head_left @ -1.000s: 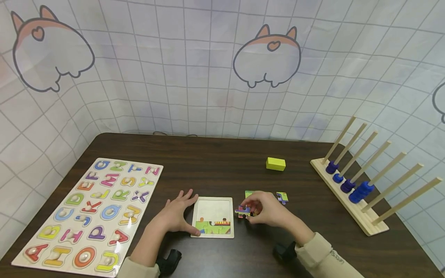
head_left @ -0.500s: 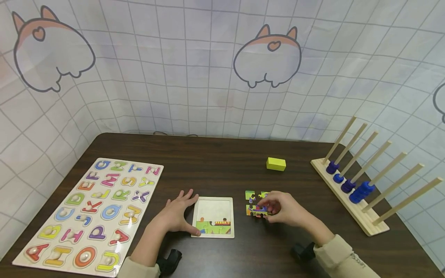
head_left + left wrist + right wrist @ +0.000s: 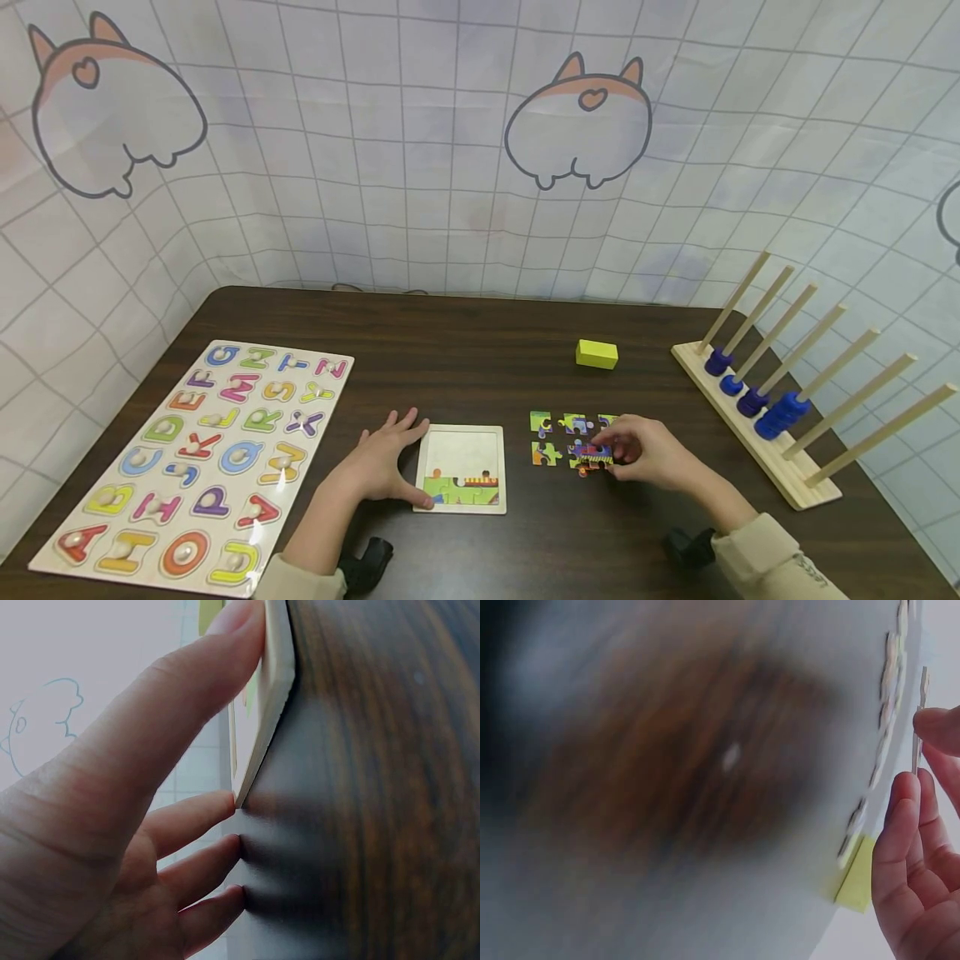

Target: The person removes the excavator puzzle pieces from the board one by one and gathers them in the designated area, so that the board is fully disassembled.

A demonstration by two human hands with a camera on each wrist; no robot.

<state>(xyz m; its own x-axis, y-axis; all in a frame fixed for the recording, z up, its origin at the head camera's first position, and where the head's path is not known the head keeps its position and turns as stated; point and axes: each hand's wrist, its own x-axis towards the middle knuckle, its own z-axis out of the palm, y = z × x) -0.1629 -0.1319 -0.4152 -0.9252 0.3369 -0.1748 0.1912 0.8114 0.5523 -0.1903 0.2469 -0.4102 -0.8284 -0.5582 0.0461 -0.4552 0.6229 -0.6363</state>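
Note:
My left hand [image 3: 381, 462] rests spread at the left side of a small square puzzle tray [image 3: 459, 450]. Its thumb lies on the tray's lower left corner, and in the left wrist view the index fingertip meets the tray's edge [image 3: 281, 682]. Joined green picture pieces [image 3: 459, 495] fill the tray's lower part; bare wood shows above. Between thumb and fingers, my right hand [image 3: 654, 454] pinches a purple jigsaw piece [image 3: 596, 452] with yellow stripes, seen edge-on [image 3: 924, 684] in the right wrist view. Loose jigsaw pieces [image 3: 576, 424] lie in rows behind and beside it, some partly covered.
A wooden alphabet peg board [image 3: 288, 442] lies at the left of the dark table [image 3: 465, 350]. A yellow block [image 3: 597, 354] sits behind the loose pieces. At the right stands a wooden peg rack [image 3: 757, 433] with blue and purple rings.
My right hand has moved right, away from the tray and over the loose pieces, with the purple jigsaw piece still pinched. The left hand and tray have stayed in place.

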